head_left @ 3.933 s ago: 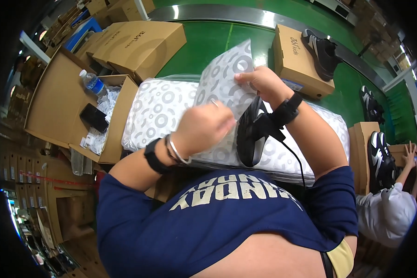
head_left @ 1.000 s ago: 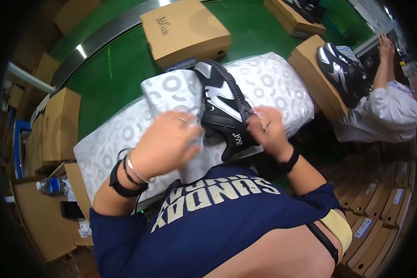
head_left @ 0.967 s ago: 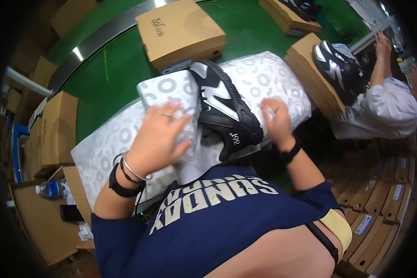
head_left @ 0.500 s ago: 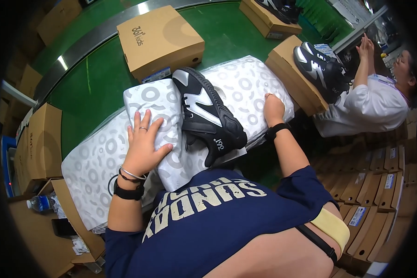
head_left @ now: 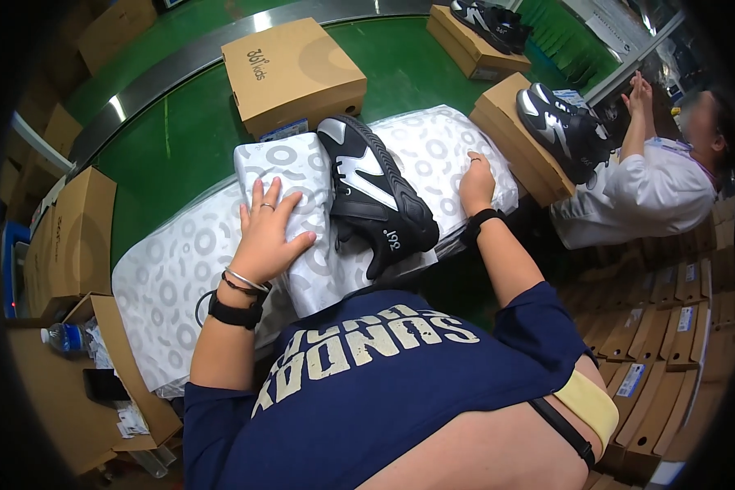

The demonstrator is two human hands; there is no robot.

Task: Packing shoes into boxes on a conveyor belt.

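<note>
My left hand [head_left: 271, 233] lies with spread fingers on a paper-wrapped bundle [head_left: 282, 167], the paper white with grey rings. Against the bundle's right side rests a black sneaker [head_left: 376, 192] with white and silver panels, tipped on its side, heel toward me. Both lie on a stack of the same patterned wrapping paper [head_left: 167, 278]. At the stack's right end my right hand [head_left: 477, 184] has its fingers curled in, gripping the edge of the wrapping paper. What the bundle holds is hidden by its wrapping.
A closed brown shoebox [head_left: 298, 69] stands behind on the green belt [head_left: 151, 175]. Black sneakers [head_left: 559, 131] sit on another box [head_left: 518, 155] at right, beside a person in white [head_left: 641, 196]. Shoeboxes [head_left: 657, 367] are stacked lower right. An open carton [head_left: 131, 367] holds a bottle [head_left: 64, 338].
My right hand has shifted slightly left along the paper. The view has moved a little; my left hand stays on the wrapped bundle.
</note>
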